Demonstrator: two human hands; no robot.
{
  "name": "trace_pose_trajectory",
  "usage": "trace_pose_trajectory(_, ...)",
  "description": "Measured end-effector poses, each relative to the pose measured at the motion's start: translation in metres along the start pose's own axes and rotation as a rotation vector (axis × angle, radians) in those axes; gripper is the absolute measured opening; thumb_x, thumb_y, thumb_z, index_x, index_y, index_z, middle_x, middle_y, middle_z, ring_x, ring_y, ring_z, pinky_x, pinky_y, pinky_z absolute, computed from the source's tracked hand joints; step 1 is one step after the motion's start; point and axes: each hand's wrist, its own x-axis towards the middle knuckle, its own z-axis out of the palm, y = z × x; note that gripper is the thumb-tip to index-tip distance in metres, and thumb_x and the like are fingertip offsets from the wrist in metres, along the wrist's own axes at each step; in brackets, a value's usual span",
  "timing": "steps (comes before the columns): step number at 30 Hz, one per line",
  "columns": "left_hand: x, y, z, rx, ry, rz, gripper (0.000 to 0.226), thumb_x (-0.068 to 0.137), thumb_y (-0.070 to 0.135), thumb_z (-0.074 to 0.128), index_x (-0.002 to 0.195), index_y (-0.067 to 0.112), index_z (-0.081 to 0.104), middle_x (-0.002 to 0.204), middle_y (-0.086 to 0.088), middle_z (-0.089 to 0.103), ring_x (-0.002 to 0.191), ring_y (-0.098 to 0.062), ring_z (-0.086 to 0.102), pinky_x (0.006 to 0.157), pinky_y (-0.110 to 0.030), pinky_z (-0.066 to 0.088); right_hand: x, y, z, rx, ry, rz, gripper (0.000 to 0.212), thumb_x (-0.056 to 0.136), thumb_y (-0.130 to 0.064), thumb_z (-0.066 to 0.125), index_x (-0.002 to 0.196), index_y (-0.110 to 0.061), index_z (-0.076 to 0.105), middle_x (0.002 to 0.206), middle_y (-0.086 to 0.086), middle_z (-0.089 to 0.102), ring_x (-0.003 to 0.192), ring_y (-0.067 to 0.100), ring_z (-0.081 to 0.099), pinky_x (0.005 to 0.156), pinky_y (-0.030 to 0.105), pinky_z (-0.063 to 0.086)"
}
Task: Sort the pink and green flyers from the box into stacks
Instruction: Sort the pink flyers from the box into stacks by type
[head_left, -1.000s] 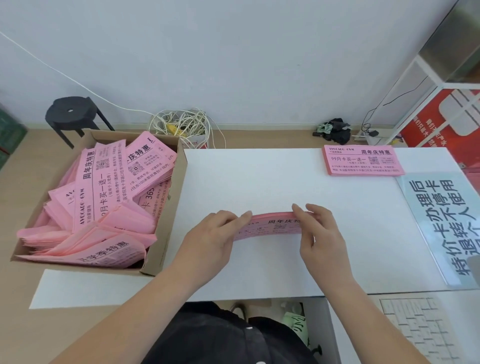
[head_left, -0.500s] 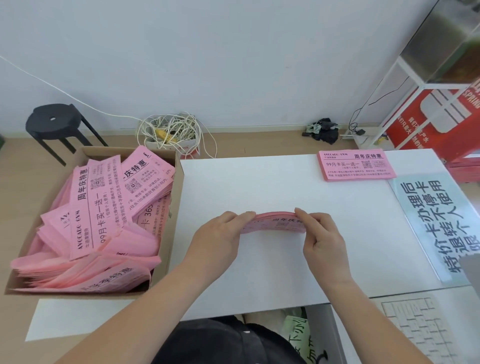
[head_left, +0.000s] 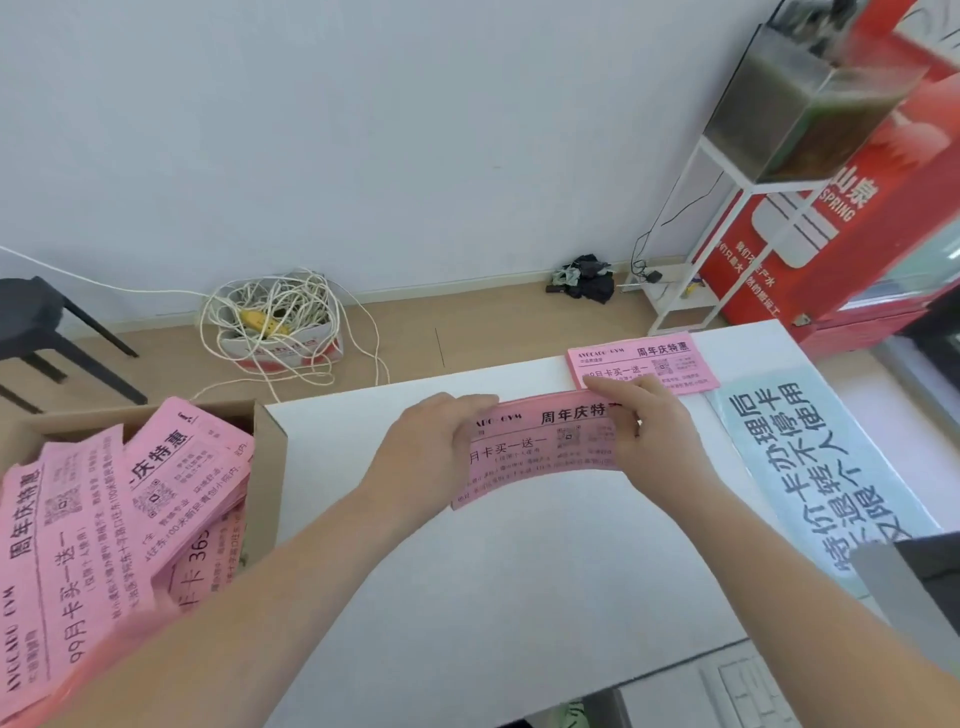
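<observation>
I saw the left hand (head_left: 431, 447) and right hand (head_left: 657, 436) gripping the pink flyer bundle (head_left: 540, 449). It had lifted off the desk (head_left: 519, 582) toward the pink stack (head_left: 670, 358); stacking likely next.

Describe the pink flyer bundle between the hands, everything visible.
The pink flyer bundle is a thin sheaf of paper sheets, black Chinese print and a QR code on its top face. It bows slightly, printed face toward the camera, over the white table. The left hand grips its left end, the right hand its right end.

box (head_left: 270, 478) cut off left, stool (head_left: 28, 312) cropped
</observation>
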Motion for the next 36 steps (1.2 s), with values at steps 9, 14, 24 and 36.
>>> trace_pose_trajectory(9, 0.136, 0.047, 0.071, -0.078, -0.025, -0.067, 0.029, 0.094, 0.011, 0.066, 0.122, 0.019, 0.071, 0.113, 0.002, 0.062, 0.111, -0.017, 0.055, 0.088, -0.020, 0.035, 0.115, 0.078, -0.045, -0.075, 0.093, 0.251, 0.040, 0.101, -0.007, 0.048, 0.130, -0.026, 0.068, 0.112, -0.002, 0.060, 0.097, 0.018, 0.056, 0.074, 0.027, 0.044)
trace_pose_trajectory(14, 0.179, 0.059, 0.113, -0.072, -0.073, -0.039, 0.021, 0.092, 0.011, 0.069, 0.110, 0.018, 0.074, 0.103, 0.000, 0.061, 0.096, -0.018, 0.058, 0.082, -0.029, 0.043, 0.143, 0.126, -0.053, -0.080, 0.104, 0.305, 0.030, 0.101, -0.008, 0.050, 0.114, -0.022, 0.073, 0.107, 0.000, 0.060, 0.093, 0.020, 0.056, 0.069, 0.027, 0.043)
trace_pose_trajectory(24, 0.212, 0.051, 0.162, 0.158, -0.070, 0.064, 0.011, 0.091, 0.018, 0.069, 0.102, 0.019, 0.072, 0.102, 0.009, 0.064, 0.103, -0.020, 0.053, 0.080, -0.039, 0.051, 0.162, 0.177, -0.046, -0.103, 0.095, 0.354, 0.027, 0.099, -0.004, 0.051, 0.114, -0.014, 0.071, 0.110, 0.002, 0.063, 0.094, 0.019, 0.054, 0.075, 0.026, 0.038)
trace_pose_trajectory(36, 0.194, 0.063, 0.155, 0.467, -0.500, 0.134, 0.110, 0.070, 0.071, 0.073, 0.158, 0.033, 0.019, 0.168, -0.007, 0.005, 0.156, -0.023, 0.002, 0.126, -0.043, 0.014, 0.153, 0.150, -0.064, -0.285, -0.439, 0.435, 0.140, 0.052, -0.062, 0.095, 0.159, -0.046, 0.007, 0.160, -0.003, 0.024, 0.148, 0.024, 0.027, 0.113, 0.051, 0.037)
